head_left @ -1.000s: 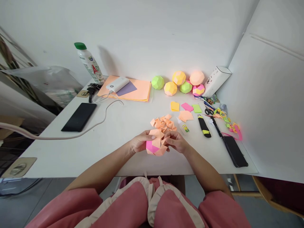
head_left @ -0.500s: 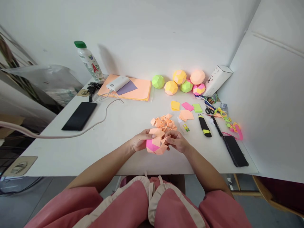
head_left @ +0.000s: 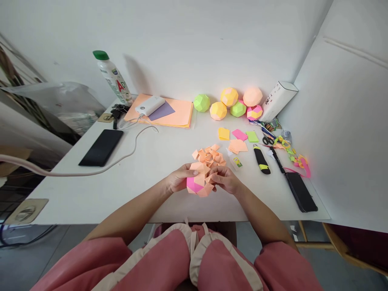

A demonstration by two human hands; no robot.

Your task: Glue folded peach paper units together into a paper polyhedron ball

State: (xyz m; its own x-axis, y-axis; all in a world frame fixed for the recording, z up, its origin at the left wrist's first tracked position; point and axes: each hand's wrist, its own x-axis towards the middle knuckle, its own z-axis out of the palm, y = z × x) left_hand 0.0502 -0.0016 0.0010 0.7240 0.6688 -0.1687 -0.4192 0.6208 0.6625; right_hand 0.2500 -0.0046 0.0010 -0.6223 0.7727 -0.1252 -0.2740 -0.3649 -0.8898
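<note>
My left hand (head_left: 181, 178) is closed around the left side of a folded paper ball (head_left: 199, 187), thumb on top. The ball is peach with one pink patch, and its right side is open and uneven. At that side, my right hand (head_left: 224, 179) pinches a small folded peach paper piece (head_left: 211, 178) against or close to the ball; whether the two are joined I cannot tell. Just beyond both hands lies a heap of folded peach paper pieces (head_left: 209, 155). A small glue bottle (head_left: 236, 162) rests to the right of the heap.
Finished paper balls (head_left: 218, 110) line the wall. Paper stacks (head_left: 238, 146), a utility knife (head_left: 261, 160), scissors (head_left: 268, 140) and a black phone (head_left: 300, 192) lie to the right. Leftward are another dark phone (head_left: 101, 148), a power bank (head_left: 150, 105) with cable and a bottle (head_left: 113, 79).
Almost nothing differs. The camera view has shifted very slightly, while both hands keep the same grip on the ball and the small paper piece.
</note>
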